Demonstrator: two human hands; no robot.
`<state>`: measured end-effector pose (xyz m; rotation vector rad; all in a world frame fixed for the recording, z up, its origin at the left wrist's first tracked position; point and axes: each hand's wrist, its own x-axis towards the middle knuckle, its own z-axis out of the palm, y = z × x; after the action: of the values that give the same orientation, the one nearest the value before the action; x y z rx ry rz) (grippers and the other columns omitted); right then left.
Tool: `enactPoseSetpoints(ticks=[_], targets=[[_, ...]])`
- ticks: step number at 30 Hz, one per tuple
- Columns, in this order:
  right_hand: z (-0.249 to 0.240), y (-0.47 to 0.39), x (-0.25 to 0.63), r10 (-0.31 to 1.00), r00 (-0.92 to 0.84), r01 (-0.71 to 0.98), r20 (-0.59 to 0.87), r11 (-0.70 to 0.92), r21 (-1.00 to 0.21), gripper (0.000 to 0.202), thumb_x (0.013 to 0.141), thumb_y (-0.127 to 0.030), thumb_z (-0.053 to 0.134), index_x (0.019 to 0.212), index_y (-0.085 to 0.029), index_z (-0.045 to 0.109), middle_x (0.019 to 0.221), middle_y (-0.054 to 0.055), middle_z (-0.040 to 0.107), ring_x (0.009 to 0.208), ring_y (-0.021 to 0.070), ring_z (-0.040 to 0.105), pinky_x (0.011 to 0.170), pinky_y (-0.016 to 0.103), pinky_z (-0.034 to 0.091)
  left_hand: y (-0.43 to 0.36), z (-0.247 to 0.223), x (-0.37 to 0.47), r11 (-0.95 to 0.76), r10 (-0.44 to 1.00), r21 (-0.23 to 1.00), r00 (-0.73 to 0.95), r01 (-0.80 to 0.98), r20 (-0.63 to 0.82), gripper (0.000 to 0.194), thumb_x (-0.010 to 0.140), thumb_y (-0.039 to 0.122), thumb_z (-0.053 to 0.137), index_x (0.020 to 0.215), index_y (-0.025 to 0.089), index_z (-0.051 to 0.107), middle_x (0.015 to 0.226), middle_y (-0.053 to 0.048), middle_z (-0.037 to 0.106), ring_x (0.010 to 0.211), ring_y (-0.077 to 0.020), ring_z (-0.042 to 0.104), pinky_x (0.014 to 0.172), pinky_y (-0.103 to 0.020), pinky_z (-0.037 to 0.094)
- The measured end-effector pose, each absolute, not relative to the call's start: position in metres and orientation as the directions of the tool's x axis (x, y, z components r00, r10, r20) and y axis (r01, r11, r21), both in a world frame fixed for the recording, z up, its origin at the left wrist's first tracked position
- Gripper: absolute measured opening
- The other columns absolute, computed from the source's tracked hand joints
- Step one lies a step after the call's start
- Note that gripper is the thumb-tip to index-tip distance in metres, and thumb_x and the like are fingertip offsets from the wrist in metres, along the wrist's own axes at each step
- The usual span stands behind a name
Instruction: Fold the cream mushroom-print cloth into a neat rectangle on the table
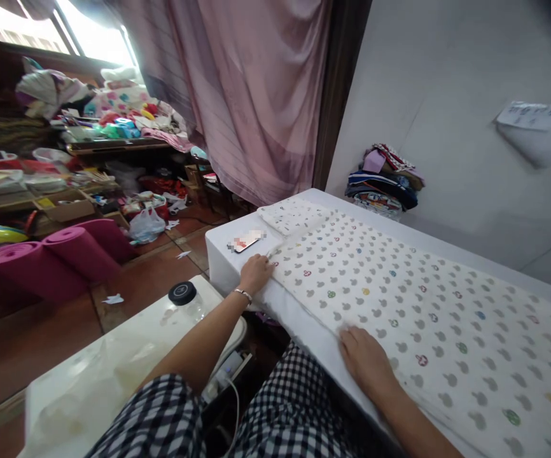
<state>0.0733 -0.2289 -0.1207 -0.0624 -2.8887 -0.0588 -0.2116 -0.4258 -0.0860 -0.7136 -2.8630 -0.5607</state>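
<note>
A long white cloth (380,286) with grey rabbit-like heads and small coloured motifs lies spread over a white-covered table (313,324). At its near left corner my left hand (255,275), wearing a bracelet, has its fingers closed on the cloth's edge. Farther right along the same near edge, my right hand (364,356) is curled, its fingertips at the cloth's border and partly hidden. Beyond the left hand, a second piece of white cloth (294,216) with tiny dark marks lies by the patterned one. A flat phone-like object (247,241) with a blurred-out surface rests beside it.
To my left is a white side table (108,362) with a black-lidded clear jar (182,293) and a plastic sheet. Pink rolled mats (70,254) stand on the floor. Folded cloths (383,181) are stacked by the wall. A pink curtain (256,95) hangs behind the table.
</note>
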Motion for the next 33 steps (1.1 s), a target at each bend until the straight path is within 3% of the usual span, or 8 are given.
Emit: enactPoseSetpoints(ticks=[6, 14, 19, 22, 25, 30, 33], targets=[[-0.127, -0.230, 0.068, 0.061, -0.956, 0.080, 0.286, 0.995, 0.053, 0.019, 0.089, -0.011, 0.042, 0.086, -0.018, 0.059, 0.084, 0.007, 0.058, 0.078, 0.0211, 0.054, 0.071, 0.033, 0.042, -0.413, -0.081, -0.228, 0.895, 0.233, 0.372, -0.969, 0.246, 0.078, 0.028, 0.083, 0.042, 0.051, 0.091, 0.016, 0.058, 0.106, -0.013, 0.061, 0.101, -0.0261, 0.056, 0.078, -0.035, 0.043], [-0.136, -0.229, 0.064, 0.058, -0.951, 0.083, 0.304, 0.994, 0.070, 0.023, 0.081, -0.003, 0.043, 0.085, -0.018, 0.059, 0.084, 0.006, 0.058, 0.075, 0.0194, 0.053, 0.067, 0.032, 0.042, -0.412, -0.076, -0.236, 0.903, 0.198, 0.366, -0.974, 0.226, 0.112, 0.018, 0.084, 0.028, 0.045, 0.088, 0.016, 0.057, 0.104, -0.014, 0.061, 0.099, -0.0257, 0.058, 0.076, -0.034, 0.044], [-0.141, -0.231, 0.062, 0.059, -0.938, 0.081, 0.341, 0.995, 0.050, 0.024, 0.079, -0.001, 0.044, 0.085, -0.019, 0.058, 0.083, 0.004, 0.058, 0.075, 0.0181, 0.054, 0.067, 0.030, 0.042, -0.414, -0.076, -0.238, 0.913, 0.218, 0.320, -0.966, 0.253, 0.140, 0.033, 0.086, 0.041, 0.042, 0.100, 0.015, 0.056, 0.109, -0.015, 0.062, 0.104, -0.0285, 0.057, 0.080, -0.037, 0.044], [-0.140, -0.232, 0.060, 0.058, -0.931, 0.074, 0.360, 0.997, 0.031, 0.025, 0.080, -0.002, 0.045, 0.092, -0.020, 0.058, 0.089, 0.004, 0.060, 0.078, 0.0175, 0.054, 0.069, 0.029, 0.043, -0.411, -0.073, -0.239, 0.923, 0.244, 0.292, -0.968, 0.251, 0.062, 0.038, 0.087, 0.048, 0.036, 0.094, 0.017, 0.057, 0.103, -0.015, 0.065, 0.099, -0.0294, 0.060, 0.076, -0.037, 0.044], [-0.135, -0.233, 0.058, 0.056, -0.934, 0.065, 0.352, 0.998, 0.014, 0.023, 0.080, -0.003, 0.047, 0.092, -0.020, 0.057, 0.089, 0.004, 0.060, 0.078, 0.0181, 0.054, 0.069, 0.029, 0.042, -0.409, -0.066, -0.243, 0.928, 0.263, 0.278, -0.965, 0.249, -0.015, 0.033, 0.086, 0.045, 0.037, 0.084, 0.018, 0.056, 0.096, -0.014, 0.067, 0.093, -0.0285, 0.062, 0.069, -0.035, 0.044], [-0.126, -0.239, 0.053, 0.055, -0.949, 0.052, 0.311, 0.998, -0.016, 0.012, 0.083, -0.008, 0.049, 0.084, -0.019, 0.054, 0.085, 0.002, 0.058, 0.078, 0.0181, 0.052, 0.067, 0.028, 0.041, -0.417, -0.061, -0.256, 0.932, 0.242, 0.268, -0.969, 0.245, 0.047, 0.039, 0.084, 0.052, 0.034, 0.074, 0.020, 0.054, 0.085, -0.007, 0.067, 0.082, -0.0244, 0.064, 0.060, -0.031, 0.045], [-0.122, -0.239, 0.049, 0.060, -0.954, 0.062, 0.295, 0.998, -0.003, 0.009, 0.088, -0.016, 0.047, 0.083, -0.018, 0.054, 0.083, 0.002, 0.057, 0.078, 0.0178, 0.051, 0.064, 0.028, 0.039, -0.423, -0.068, -0.265, 0.947, 0.233, 0.203, -0.968, 0.248, 0.094, 0.041, 0.082, 0.053, 0.036, 0.062, 0.021, 0.052, 0.068, -0.002, 0.064, 0.071, -0.0234, 0.063, 0.054, -0.031, 0.045]])
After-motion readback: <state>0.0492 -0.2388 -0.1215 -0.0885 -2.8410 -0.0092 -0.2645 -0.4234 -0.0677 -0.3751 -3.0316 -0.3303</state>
